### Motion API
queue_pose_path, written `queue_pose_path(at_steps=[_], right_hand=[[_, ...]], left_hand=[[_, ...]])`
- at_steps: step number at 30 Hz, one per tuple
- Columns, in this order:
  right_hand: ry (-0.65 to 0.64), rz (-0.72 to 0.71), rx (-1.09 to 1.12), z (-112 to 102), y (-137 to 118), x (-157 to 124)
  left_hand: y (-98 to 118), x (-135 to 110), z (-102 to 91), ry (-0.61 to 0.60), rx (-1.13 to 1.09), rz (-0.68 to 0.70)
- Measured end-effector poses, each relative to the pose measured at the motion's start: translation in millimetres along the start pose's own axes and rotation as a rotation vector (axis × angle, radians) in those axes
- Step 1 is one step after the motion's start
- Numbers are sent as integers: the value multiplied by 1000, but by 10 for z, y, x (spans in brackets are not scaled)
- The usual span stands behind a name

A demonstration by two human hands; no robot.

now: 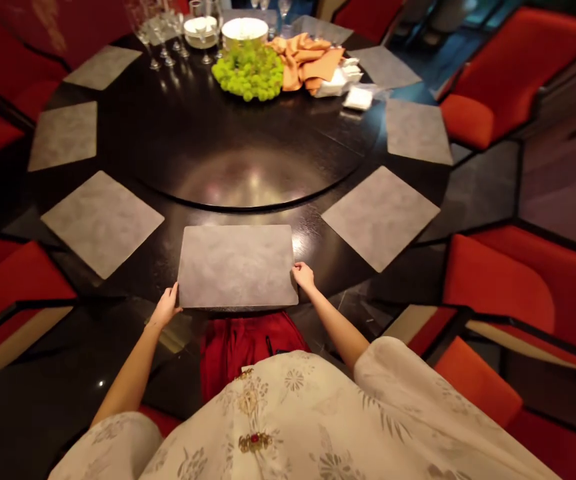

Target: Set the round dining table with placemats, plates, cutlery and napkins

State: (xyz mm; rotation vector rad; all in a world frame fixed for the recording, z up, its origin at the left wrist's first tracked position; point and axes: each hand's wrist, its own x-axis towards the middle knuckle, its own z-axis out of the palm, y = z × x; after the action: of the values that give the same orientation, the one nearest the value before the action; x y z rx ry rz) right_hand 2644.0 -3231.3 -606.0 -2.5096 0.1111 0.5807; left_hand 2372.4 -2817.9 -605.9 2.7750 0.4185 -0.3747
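A grey rectangular placemat lies at the near edge of a round black table, straight in front of me. My left hand grips its near left corner, fingers curled on the edge. My right hand holds its right edge near the front corner, fingers bent over it. Both arms reach forward from pale patterned sleeves.
Several more grey placemats ring the table edge. A dark turntable fills the middle, carrying a green centrepiece, orange napkins, white dishes and wine glasses. Red chairs surround the table.
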Motion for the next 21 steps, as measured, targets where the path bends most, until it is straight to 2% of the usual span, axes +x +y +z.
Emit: queue_pose_path(at_steps=[3,6,9,11,13,15,18,21], right_hand=[[10,-71,-61,-122,52,57],[165,-96,-232,-493,253,264],[305,6,-399,-1000,551,561],[292,49,-464,-1297,731,759],[220,31,-504,-1511,864,939],[127,-39,-529,-1649,951,1090],[0,-174,-562,-1781,1038,1240],[-100,-304,-594,-1854,1117,1269]], left_hand=[[21,-4,-67,17,49,50],[170,-36,-142,80,122,36],[500,-80,-173,166,113,37],[838,-106,-148,228,54,71],[1285,-119,-81,287,-18,87],[1846,-108,37,322,-97,68],[2873,-8,313,304,-229,25],[3988,223,651,229,-360,34]])
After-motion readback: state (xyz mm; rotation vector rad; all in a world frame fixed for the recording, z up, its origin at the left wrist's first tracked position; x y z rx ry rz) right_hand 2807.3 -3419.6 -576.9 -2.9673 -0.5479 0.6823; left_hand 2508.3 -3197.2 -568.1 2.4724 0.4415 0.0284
